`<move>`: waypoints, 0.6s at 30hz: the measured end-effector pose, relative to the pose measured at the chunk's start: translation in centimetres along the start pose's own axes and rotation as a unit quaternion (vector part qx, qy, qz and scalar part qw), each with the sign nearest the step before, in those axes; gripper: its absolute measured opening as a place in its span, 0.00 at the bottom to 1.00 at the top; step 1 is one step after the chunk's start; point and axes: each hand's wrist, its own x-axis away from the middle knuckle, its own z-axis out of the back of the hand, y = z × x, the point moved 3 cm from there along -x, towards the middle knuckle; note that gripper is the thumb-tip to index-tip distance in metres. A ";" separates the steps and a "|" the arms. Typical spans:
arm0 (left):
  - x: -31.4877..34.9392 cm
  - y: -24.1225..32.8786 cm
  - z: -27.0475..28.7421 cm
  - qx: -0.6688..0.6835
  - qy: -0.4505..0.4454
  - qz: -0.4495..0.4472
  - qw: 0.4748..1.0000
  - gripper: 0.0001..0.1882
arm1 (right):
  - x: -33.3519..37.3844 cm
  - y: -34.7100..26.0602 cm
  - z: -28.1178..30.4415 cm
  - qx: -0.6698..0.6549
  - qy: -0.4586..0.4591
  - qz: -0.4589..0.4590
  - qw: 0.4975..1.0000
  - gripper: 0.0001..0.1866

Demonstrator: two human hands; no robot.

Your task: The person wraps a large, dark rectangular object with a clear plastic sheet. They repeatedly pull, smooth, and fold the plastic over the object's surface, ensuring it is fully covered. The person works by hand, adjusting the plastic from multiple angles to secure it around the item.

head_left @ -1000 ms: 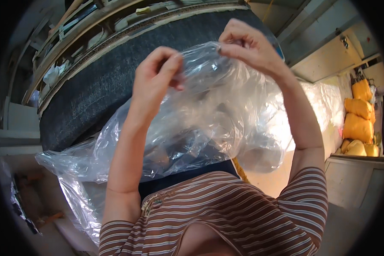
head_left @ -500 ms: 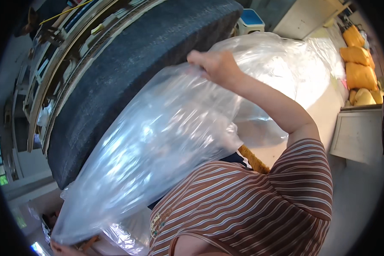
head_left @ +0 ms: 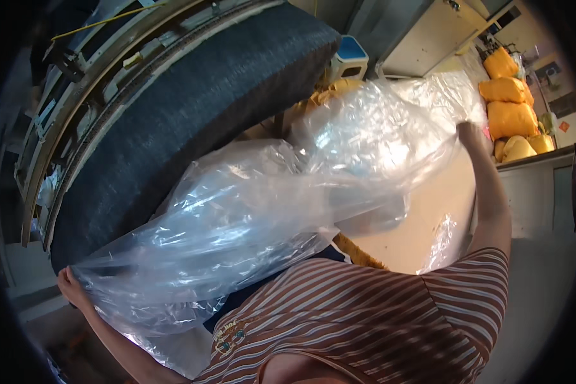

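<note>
Presently: one large clear plastic film (head_left: 237, 198), sheet or bag uncertain, stretched between two hands before a striped shirt (head_left: 365, 301). Left hand (head_left: 72, 286): fingers closed, pinching one end. Right hand (head_left: 472, 136): arm extended, closed around the gathered opposite end; finger detail too dim to tell. Handling note: best pulled evenly from both ends, slack shaken out, grip firm but gentle against tearing. Surface: long, dark, fabric-covered tabletop (head_left: 173, 109), running beside the film. Room: blue-topped stool (head_left: 350, 50) past its far end; stacked orange bundles (head_left: 512, 118) at right; pale cabinet (head_left: 525, 195), nearer.
</note>
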 end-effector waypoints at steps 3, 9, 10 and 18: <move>-3.2 -5.8 -6.1 0.046 0.014 0.078 0.996 0.20 | -11.0 -1.7 14.4 -0.326 0.154 -0.014 0.933 0.14; -2.9 -9.9 -7.9 0.096 -0.056 0.176 0.978 0.20 | -12.6 -17.5 36.4 -0.261 0.569 -0.034 0.779 0.15; -2.3 -10.4 -7.0 0.098 -0.049 0.135 0.985 0.20 | -11.2 -21.9 36.8 -0.208 0.543 0.021 0.813 0.14; 1.2 -18.1 -5.4 0.110 -0.107 0.110 0.982 0.20 | -17.3 -37.4 28.8 -0.400 0.269 0.346 0.805 0.27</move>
